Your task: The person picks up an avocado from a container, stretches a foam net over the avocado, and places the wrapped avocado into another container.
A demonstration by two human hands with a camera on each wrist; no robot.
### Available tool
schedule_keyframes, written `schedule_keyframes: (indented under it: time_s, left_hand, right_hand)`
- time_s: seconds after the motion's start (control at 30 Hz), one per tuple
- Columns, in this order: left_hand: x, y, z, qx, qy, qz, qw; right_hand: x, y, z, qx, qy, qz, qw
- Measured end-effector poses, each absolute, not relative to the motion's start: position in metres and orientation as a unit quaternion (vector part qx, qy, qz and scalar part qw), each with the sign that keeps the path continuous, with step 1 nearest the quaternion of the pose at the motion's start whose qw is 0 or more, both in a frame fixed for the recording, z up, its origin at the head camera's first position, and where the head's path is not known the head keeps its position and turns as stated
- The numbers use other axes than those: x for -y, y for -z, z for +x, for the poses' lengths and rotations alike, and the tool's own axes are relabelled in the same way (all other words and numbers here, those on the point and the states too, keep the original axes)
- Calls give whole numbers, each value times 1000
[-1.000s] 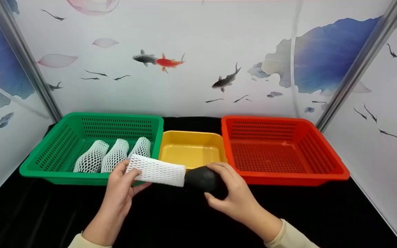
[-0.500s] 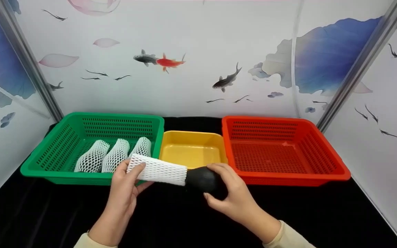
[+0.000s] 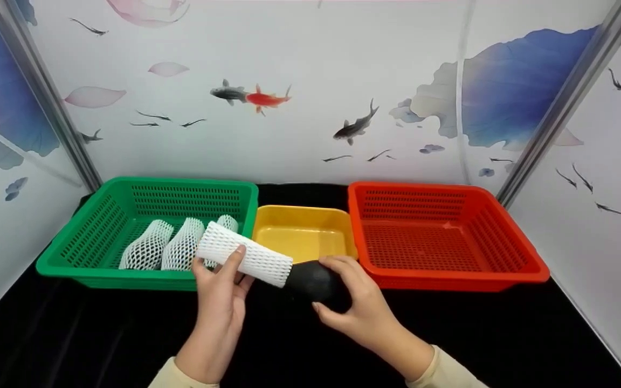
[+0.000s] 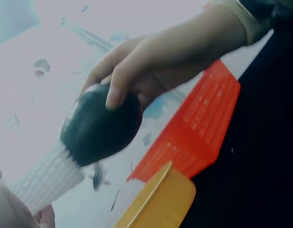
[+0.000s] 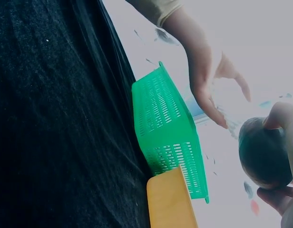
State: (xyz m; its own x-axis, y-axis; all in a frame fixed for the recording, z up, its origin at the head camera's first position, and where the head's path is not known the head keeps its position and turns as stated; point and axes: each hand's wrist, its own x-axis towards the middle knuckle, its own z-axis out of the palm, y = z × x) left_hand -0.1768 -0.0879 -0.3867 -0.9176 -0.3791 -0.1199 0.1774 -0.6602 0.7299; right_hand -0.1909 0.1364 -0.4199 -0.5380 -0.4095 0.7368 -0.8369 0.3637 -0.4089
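My left hand (image 3: 224, 293) holds a white foam net sleeve (image 3: 246, 253), thumb on its near side and the other fingers behind. The sleeve's right end fits around the narrow tip of a dark, smooth, egg-shaped avocado (image 3: 316, 281). My right hand (image 3: 367, 302) grips the avocado's broad end between thumb and fingers. In the left wrist view the avocado (image 4: 101, 126) looks dark green, and most of it stands outside the sleeve (image 4: 49, 178). The right wrist view shows the avocado (image 5: 263, 152) too, while the sleeve there is washed out. Both are held above the black cloth.
A green basket (image 3: 68, 268) at left contains several bulging white net sleeves (image 3: 147, 245); their contents are hard to make out. Between it and a red basket (image 3: 450, 277) at right stands a yellow tray (image 3: 302, 213). Printed wall panels (image 3: 299, 48) enclose the back and sides.
The left hand has shifted right along the sleeve, closer to the avocado. The sleeve's left end has tipped upward. My right hand and the avocado have moved only slightly left.
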Motion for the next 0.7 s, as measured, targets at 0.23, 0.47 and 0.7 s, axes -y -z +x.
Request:
schedule_keyframes:
  time_s: [0.23, 0.47, 0.7]
  left_hand:
    - [72, 384, -181, 323, 927, 119, 149]
    - [59, 386, -187, 309, 932, 114, 153]
    - [49, 386, -188, 313, 929, 124, 155]
  right_hand:
    - [-134, 419, -188, 790, -403, 392, 245]
    - [-129, 421, -189, 772, -402, 413, 267]
    - [-126, 423, -186, 781, -414, 400, 241]
